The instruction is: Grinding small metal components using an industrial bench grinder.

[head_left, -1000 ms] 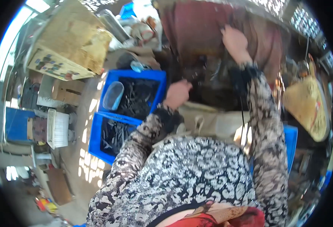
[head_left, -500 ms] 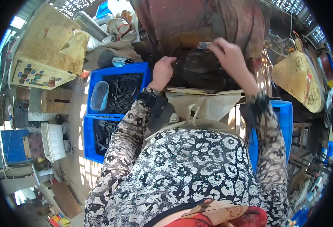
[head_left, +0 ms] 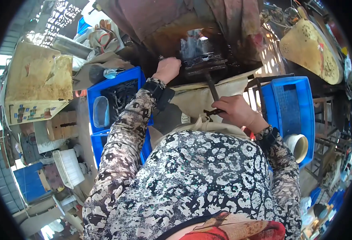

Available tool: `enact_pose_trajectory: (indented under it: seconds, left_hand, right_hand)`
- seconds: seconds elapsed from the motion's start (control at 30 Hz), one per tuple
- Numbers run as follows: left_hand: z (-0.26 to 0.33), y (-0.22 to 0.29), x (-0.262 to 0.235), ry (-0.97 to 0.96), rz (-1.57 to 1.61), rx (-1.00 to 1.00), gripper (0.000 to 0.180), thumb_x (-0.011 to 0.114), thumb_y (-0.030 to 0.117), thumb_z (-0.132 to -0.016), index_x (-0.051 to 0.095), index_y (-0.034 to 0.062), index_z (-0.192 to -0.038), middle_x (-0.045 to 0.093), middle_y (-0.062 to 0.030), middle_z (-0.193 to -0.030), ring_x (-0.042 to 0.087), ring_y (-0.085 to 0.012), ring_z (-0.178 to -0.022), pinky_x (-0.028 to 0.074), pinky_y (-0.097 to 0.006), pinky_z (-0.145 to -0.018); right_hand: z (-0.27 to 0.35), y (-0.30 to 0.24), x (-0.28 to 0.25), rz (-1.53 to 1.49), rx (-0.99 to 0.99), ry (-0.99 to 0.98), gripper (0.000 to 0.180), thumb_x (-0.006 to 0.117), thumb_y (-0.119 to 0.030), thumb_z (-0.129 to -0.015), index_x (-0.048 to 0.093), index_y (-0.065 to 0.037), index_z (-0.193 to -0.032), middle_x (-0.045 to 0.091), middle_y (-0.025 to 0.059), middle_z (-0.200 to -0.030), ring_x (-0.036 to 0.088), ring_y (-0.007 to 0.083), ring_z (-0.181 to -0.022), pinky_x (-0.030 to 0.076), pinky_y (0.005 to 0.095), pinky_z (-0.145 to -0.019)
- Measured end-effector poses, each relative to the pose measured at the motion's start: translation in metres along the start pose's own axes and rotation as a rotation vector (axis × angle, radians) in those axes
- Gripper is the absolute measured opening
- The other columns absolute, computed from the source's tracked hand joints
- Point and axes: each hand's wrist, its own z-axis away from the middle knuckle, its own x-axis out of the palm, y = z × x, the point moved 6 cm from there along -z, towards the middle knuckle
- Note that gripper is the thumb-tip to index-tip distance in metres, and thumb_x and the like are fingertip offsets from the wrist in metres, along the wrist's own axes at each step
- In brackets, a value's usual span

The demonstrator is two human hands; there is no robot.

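Observation:
My left hand (head_left: 167, 69) is closed at the left edge of a dark, wet-looking work recess; whether it grips anything is hidden. Inside the recess lies a dark metal block (head_left: 206, 66), and a bar-like handle (head_left: 212, 86) runs from it toward me. My right hand (head_left: 238, 112) is closed around the near end of this handle, in front of my waist. A short dark piece (head_left: 212, 113) juts out under its fingers; I cannot tell if it belongs to the handle. Behind the block a shiny grey surface (head_left: 194, 44) catches light.
Two blue bins stand at left; the far one (head_left: 92, 94) holds dark strips and a clear oval tub (head_left: 101, 112). Another blue bin (head_left: 310, 104) at right holds a pale cylindrical container (head_left: 296, 147). Reddish-brown cloth (head_left: 164, 20) hangs over the recess. A yellowed box (head_left: 38, 76) stands far left.
My right hand has come down from the back of the recess to my waist, closed on the handle now showing. My left hand stays by the recess edge. The view has shifted.

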Motion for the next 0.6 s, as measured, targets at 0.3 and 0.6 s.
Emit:
enact_pose_trajectory:
  seconds: [0.3,0.6]
  left_hand:
    - [0.001,-0.014,0.021,-0.096,0.054,-0.177,0.022,0.056,0.02,-0.084,0.071,0.0045,-0.08,0.068,-0.0175,-0.083,0.066,-0.0368,-0.083,0.053,-0.045,-0.074]
    - [0.009,0.055,-0.081,0.235,0.549,-0.28,0.022,0.06,0.023,-0.086,0.065,0.0046,-0.076,0.065,-0.0124,-0.077,0.064,-0.0318,-0.075,0.05,-0.045,-0.066]
  right_hand:
    - [-0.012,0.069,-0.029,-0.481,0.485,0.269,0.019,0.065,-0.015,-0.089,0.063,0.0,-0.101,0.062,0.0029,-0.075,0.063,0.0144,-0.075,0.049,0.03,-0.066]
    - [-0.079,0.121,0.011,-1.774,0.501,0.661,0.024,0.059,-0.004,-0.091,0.054,0.001,-0.113,0.064,0.0141,-0.105,0.064,0.0298,-0.1,0.052,0.043,-0.09]
